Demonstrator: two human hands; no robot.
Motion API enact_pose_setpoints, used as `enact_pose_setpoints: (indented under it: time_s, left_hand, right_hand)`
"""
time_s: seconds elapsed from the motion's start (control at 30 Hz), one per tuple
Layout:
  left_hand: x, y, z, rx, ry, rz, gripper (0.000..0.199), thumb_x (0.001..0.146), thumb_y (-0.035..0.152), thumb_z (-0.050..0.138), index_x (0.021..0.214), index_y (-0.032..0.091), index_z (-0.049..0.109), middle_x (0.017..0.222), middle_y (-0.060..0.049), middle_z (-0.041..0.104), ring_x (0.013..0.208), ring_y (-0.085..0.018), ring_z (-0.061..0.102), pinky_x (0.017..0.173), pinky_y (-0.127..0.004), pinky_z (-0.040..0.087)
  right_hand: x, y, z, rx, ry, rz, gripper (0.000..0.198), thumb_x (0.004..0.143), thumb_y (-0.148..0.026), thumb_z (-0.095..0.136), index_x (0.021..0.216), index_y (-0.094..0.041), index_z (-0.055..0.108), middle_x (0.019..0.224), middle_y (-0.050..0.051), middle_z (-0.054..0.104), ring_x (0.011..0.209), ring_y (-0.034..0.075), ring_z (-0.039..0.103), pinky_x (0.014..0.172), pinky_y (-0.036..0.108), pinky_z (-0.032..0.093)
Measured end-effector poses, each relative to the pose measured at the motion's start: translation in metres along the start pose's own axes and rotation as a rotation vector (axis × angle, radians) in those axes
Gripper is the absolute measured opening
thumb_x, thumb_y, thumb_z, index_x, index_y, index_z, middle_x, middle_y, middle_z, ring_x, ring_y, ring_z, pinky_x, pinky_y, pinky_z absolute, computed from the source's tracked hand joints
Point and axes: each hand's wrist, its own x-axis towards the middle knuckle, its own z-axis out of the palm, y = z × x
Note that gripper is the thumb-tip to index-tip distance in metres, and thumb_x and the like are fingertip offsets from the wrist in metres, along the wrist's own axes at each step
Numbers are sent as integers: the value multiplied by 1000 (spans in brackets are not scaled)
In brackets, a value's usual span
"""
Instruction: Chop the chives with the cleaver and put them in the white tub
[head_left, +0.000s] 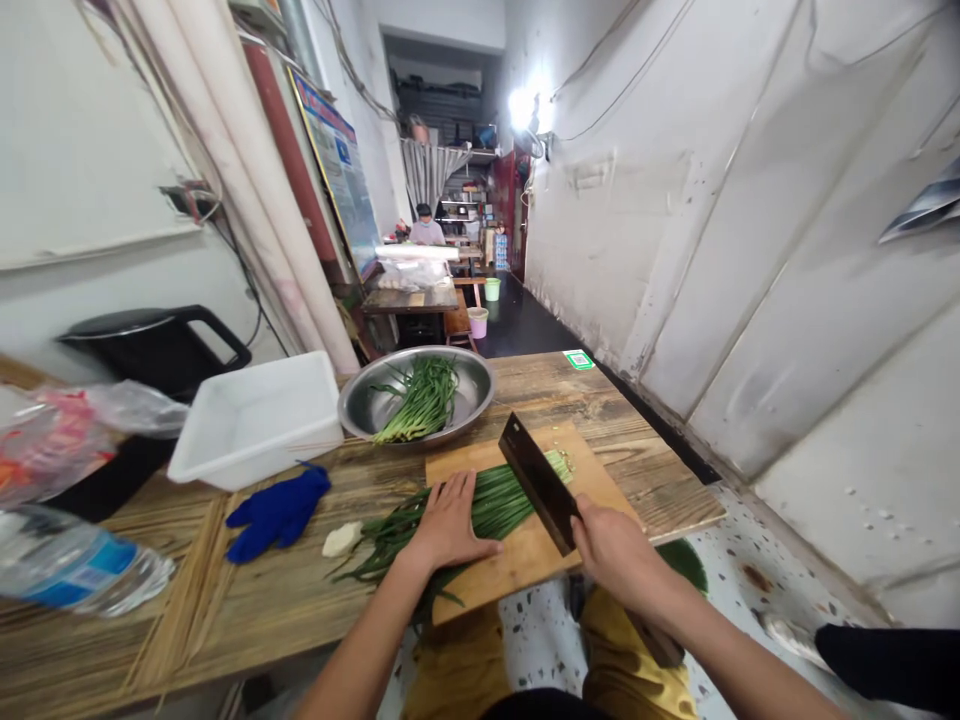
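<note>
Slender green stalks (499,502), paling at one end, lie bundled on a wooden cutting board (517,565) beneath a person's left hand (448,520), its fingers spread, as the right hand (616,552) grips a dark cleaver (536,475). The cleaver masks part of the stalks, its handle disappears inside the fist, and a plastic bottle (86,562) is cropped at left.

Left fingers (454,486) extended, right fingers (583,536) curled inward
</note>
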Motion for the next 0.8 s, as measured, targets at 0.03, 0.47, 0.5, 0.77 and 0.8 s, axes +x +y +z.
enact_pose_setpoints:
  time_s: [0.03, 0.47, 0.5, 0.77, 0.8]
  left_hand:
    - [0, 0, 0, 4, 8, 6, 118, 69, 69, 61, 154, 0, 15, 160, -20, 20, 149, -32, 19, 122, -49, 12]
    - [-13, 10, 11, 89, 149, 10, 72, 93, 49, 45, 148, 4, 36, 150, -20, 42, 139, -32, 37, 116, -46, 27]
    - [-12, 10, 12, 83, 150, 7, 72, 93, 49, 45, 148, 3, 36, 151, -20, 42, 139, -32, 37, 116, -46, 27]
    - [-11, 7, 19, 66, 158, 3, 74, 94, 48, 45, 149, 1, 33, 153, -19, 39, 141, -32, 34, 118, -46, 24]
    - [-11, 8, 19, 66, 163, 7, 72, 95, 48, 44, 149, 1, 33, 153, -19, 39, 141, -32, 34, 118, -46, 24]
  right_hand:
    - [1, -6, 2, 11, -18, -11, 29, 97, -18, 30, 112, -10, 54, 93, 16, 72, 88, 27, 70, 72, 32, 43]
    - [12, -45, 18, -42, -95, -66, 37, 91, -11, 32, 116, -4, 59, 101, 21, 72, 96, 33, 69, 79, 38, 49]
    - [12, -46, 19, -47, -92, -68, 37, 91, -10, 32, 116, -4, 59, 100, 21, 72, 95, 33, 70, 78, 38, 50]
    - [12, -60, 24, -99, -99, -39, 37, 84, -4, 37, 115, -4, 57, 95, 22, 72, 92, 34, 71, 75, 38, 52]
    - [12, -62, 24, -115, -100, -40, 37, 83, -4, 38, 115, -3, 57, 95, 22, 72, 91, 34, 71, 74, 38, 52]
